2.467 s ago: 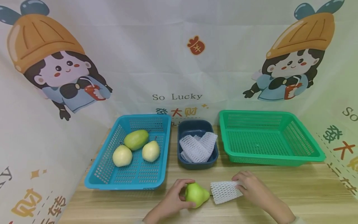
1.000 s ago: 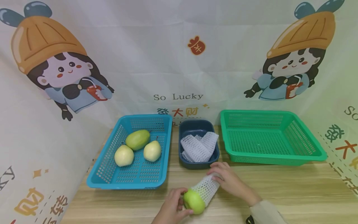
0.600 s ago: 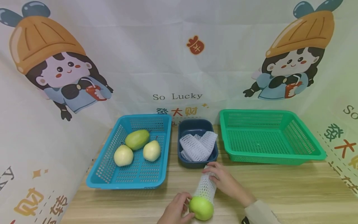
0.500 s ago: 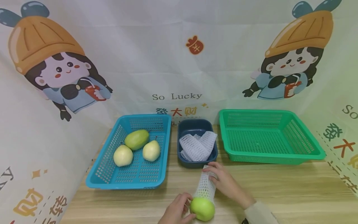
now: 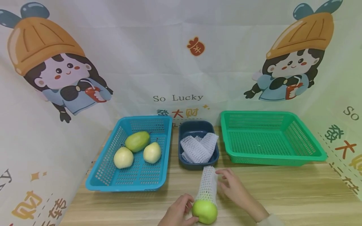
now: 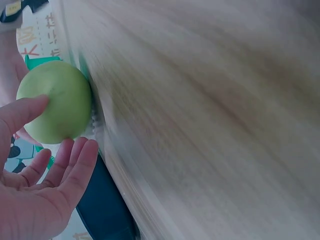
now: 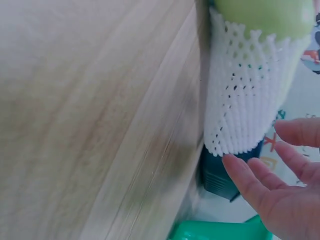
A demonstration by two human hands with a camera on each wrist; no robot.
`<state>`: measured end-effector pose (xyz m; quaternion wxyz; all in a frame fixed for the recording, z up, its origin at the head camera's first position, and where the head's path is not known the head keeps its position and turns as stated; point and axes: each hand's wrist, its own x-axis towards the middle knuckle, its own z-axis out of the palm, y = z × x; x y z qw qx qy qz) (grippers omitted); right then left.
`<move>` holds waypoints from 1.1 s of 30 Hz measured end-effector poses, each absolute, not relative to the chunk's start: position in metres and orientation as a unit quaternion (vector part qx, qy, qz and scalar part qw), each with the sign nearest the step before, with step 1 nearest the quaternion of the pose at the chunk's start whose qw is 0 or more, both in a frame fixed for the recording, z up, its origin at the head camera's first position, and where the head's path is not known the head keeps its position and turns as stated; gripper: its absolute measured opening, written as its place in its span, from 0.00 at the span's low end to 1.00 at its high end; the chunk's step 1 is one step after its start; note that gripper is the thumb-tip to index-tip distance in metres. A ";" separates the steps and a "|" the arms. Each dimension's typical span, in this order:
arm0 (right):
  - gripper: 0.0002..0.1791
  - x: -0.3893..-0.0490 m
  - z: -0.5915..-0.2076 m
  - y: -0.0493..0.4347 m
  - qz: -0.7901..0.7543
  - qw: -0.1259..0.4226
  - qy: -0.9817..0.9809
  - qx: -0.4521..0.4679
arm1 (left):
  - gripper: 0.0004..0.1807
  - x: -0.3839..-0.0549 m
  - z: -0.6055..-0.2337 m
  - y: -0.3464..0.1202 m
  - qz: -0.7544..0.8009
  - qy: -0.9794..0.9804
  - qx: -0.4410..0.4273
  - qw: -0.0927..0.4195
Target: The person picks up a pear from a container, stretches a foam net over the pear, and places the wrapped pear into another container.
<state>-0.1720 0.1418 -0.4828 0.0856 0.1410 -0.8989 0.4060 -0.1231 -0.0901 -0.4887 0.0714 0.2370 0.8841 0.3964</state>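
Observation:
A green pear lies on the table, its narrow end inside a white foam net sleeve and its rounded bottom bare, facing the person. My left hand holds the bare end from the left, thumb on the bottom and fingertips along the side; the left wrist view shows the thumb pressed on the pear. To the sleeve's right, my right hand has its fingers spread, fingertips right at the sleeve's far end. In the right wrist view the net sleeve reaches partway up the pear.
A blue basket on the left holds a green mango-like fruit and two pale pears. A navy bin at the back middle has more foam nets inside. On the right stands a green basket. A printed cloth hangs behind.
The sleeve, first apart from the pear, has gone over its narrow end. Pear and sleeve have turned to point away from the person. My right hand has let go of the sleeve.

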 end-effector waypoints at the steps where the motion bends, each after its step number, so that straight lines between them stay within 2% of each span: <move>1: 0.21 -0.168 -0.482 0.144 0.407 0.083 -0.897 0.153 | 0.23 -0.123 -0.489 -0.091 0.399 0.883 0.235 0.071; 4: 0.24 -0.155 -0.481 0.150 0.402 0.072 -0.891 0.200 | 0.24 -0.125 -0.489 -0.093 0.408 0.880 0.231 0.071; 11: 0.36 -0.124 -0.483 0.150 0.408 0.009 -0.867 0.287 | 0.28 -0.131 -0.490 -0.099 0.396 0.884 0.231 0.093; 15: 0.43 -0.119 -0.490 0.144 0.383 0.058 -0.870 0.305 | 0.35 -0.136 -0.494 -0.103 0.372 0.885 0.271 0.069; 19: 0.44 -0.118 -0.497 0.141 0.378 0.092 -0.867 0.310 | 0.40 -0.139 -0.498 -0.105 0.392 0.863 0.312 0.065; 22: 0.43 -0.116 -0.502 0.137 0.392 0.083 -0.864 0.305 | 0.42 -0.141 -0.500 -0.106 0.439 0.835 0.316 0.099; 27: 0.43 -0.115 -0.510 0.127 0.395 0.094 -0.866 0.292 | 0.43 -0.145 -0.503 -0.103 0.535 0.772 0.292 0.182; 33: 0.40 -0.114 -0.512 0.122 0.421 0.065 -0.870 0.248 | 0.39 -0.150 -0.504 -0.101 0.566 0.746 0.273 0.220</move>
